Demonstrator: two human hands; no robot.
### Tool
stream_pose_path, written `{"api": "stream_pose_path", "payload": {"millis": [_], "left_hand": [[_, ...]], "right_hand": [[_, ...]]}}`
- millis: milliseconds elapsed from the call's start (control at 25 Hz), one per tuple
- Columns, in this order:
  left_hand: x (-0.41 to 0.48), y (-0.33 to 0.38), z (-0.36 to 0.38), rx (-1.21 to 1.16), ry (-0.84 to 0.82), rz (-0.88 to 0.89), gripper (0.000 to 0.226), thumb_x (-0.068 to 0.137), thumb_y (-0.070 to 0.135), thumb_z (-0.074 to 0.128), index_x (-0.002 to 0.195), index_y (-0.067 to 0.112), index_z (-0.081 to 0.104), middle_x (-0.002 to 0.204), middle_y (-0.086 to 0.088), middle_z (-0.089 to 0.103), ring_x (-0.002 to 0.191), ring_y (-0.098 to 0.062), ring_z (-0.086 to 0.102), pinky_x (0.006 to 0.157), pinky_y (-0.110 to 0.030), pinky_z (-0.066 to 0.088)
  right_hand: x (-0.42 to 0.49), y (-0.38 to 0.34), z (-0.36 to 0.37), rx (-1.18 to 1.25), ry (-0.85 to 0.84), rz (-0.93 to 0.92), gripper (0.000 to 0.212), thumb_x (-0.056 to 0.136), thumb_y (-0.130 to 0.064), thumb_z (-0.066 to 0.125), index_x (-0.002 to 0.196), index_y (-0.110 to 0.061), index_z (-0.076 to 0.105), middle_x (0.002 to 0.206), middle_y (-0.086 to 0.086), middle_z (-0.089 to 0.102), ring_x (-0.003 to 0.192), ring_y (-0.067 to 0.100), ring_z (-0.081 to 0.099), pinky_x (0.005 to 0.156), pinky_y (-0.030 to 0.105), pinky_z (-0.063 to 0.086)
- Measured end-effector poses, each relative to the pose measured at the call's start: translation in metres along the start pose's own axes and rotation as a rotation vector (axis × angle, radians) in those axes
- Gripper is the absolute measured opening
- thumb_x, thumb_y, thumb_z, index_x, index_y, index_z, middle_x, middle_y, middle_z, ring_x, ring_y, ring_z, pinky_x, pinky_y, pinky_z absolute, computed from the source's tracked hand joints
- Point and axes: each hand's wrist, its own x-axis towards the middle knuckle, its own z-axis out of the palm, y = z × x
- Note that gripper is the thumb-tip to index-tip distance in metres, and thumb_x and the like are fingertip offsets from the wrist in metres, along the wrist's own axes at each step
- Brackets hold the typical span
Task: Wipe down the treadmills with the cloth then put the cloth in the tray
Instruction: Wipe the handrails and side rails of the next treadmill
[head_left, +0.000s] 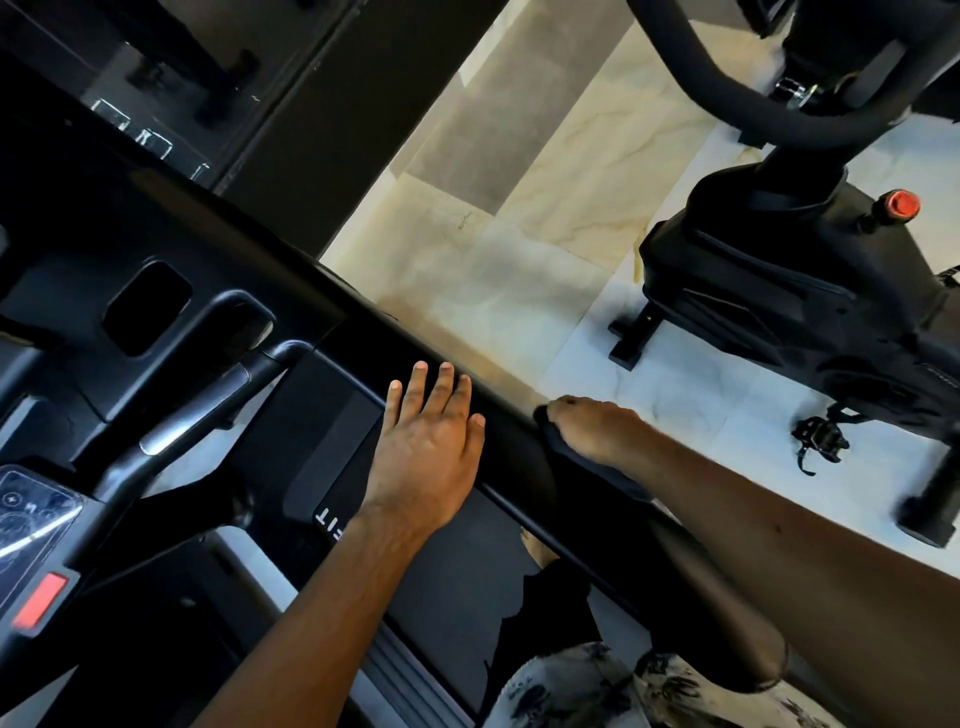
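Observed: the person leans over the treadmill (467, 582), both arms reaching to its right-hand rail (498, 415).

Left hand (426, 441): fingers straight and close together, palm down at the inner edge of the rail, holding nothing. Whether it bears weight or only hovers cannot be told.

Right hand (597, 428): fingers curled down over the cloth (569, 457), pressing it onto the top of the rail. The fingertips themselves are hidden.

Cloth: dark, bunched under the right palm, draped across the rail, and hard to tell from the black rail at its edges.

Handling, as judged: the cloth looks soft, light and limp. It will take the rail's shape under pressure and offers no stiff edge to lift by. Best held as a wad in the palm, loose ends tucked in so none trails. The rail looks smooth and glossy, so the cloth should slide easily, and a firm downward press is needed for it to clean rather than skate.

Surroundings: console (41, 519) at lower left, bike (779, 291) on the pale floor (519, 234) to the right.

Tray: not identified in this view
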Motion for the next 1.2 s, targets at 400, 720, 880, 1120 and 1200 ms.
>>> {"api": "stream_pose_path", "payload": {"millis": [400, 720, 880, 1120, 1200], "left_hand": [[-0.020, 0.027, 0.008, 0.004, 0.006, 0.008, 0.062, 0.100, 0.044, 0.008, 0.154, 0.015, 0.020, 0.163, -0.004, 0.013, 0.150, -0.024, -0.004, 0.122, -0.043, -0.002], [-0.028, 0.050, 0.013, 0.015, 0.018, -0.004, 0.076, 0.091, 0.050, -0.003, 0.153, 0.015, 0.022, 0.162, -0.005, 0.015, 0.150, -0.026, -0.002, 0.122, -0.045, -0.001], [-0.028, 0.059, 0.015, 0.027, 0.009, -0.022, 0.073, 0.093, 0.050, -0.001, 0.153, 0.016, 0.022, 0.162, -0.004, 0.015, 0.150, -0.026, -0.002, 0.122, -0.045, -0.002], [-0.037, 0.075, 0.015, 0.045, -0.008, -0.016, 0.070, 0.095, 0.050, 0.001, 0.154, 0.016, 0.021, 0.162, -0.004, 0.014, 0.150, -0.026, -0.002, 0.122, -0.046, -0.002], [-0.038, 0.080, 0.017, 0.036, -0.025, -0.027, 0.063, 0.100, 0.047, 0.009, 0.154, 0.017, 0.019, 0.163, -0.003, 0.012, 0.150, -0.025, -0.004, 0.122, -0.045, -0.003]], "right_hand": [[-0.042, 0.018, 0.020, -0.072, 0.082, -0.086, 0.039, 0.104, -0.032, 0.029, 0.136, -0.018, 0.044, 0.149, 0.008, 0.044, 0.125, 0.035, 0.049, 0.098, 0.046, 0.046], [-0.061, 0.038, 0.033, 0.104, 0.086, 0.032, 0.032, 0.103, -0.029, 0.038, 0.130, -0.015, 0.047, 0.144, 0.011, 0.045, 0.119, 0.036, 0.054, 0.091, 0.044, 0.049], [-0.061, 0.051, 0.034, 0.132, 0.104, -0.049, 0.040, 0.103, -0.037, 0.034, 0.141, -0.026, 0.042, 0.151, 0.006, 0.041, 0.126, 0.035, 0.049, 0.099, 0.042, 0.041], [-0.092, 0.045, 0.048, 0.275, 0.206, -0.089, 0.049, 0.097, -0.045, 0.032, 0.144, -0.037, 0.038, 0.143, 0.005, 0.047, 0.117, 0.034, 0.055, 0.094, 0.044, 0.048], [-0.075, 0.067, 0.046, 0.311, 0.075, 0.075, 0.046, 0.099, -0.046, 0.030, 0.142, -0.034, 0.042, 0.144, 0.010, 0.049, 0.123, 0.035, 0.052, 0.095, 0.040, 0.041]]}}
